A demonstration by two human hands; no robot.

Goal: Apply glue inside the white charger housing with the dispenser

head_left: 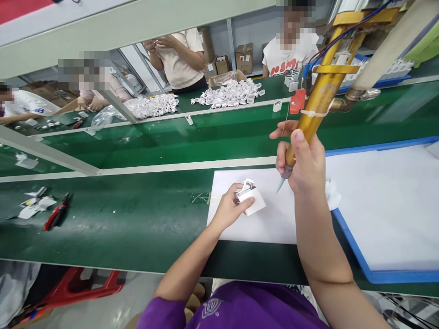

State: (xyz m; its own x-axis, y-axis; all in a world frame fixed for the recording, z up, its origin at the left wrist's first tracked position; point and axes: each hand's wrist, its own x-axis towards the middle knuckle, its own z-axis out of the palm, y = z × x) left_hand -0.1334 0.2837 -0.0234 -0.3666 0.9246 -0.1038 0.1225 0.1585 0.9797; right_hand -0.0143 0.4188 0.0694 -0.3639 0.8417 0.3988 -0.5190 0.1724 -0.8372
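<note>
My left hand is closed round a small white plastic charger housing with a metal piece at its top, held over a white sheet on the green bench. My right hand grips a gold-coloured dispensing tool, tilted, with its thin pointed tip a little to the right of the housing and apart from it. A red tag and blue and red wires hang on the tool's upper body.
A blue-edged white tray lies at the right. Red-handled pliers and white scraps lie at the left on the bench. Across the green conveyor, piles of white parts lie before several seated and standing people.
</note>
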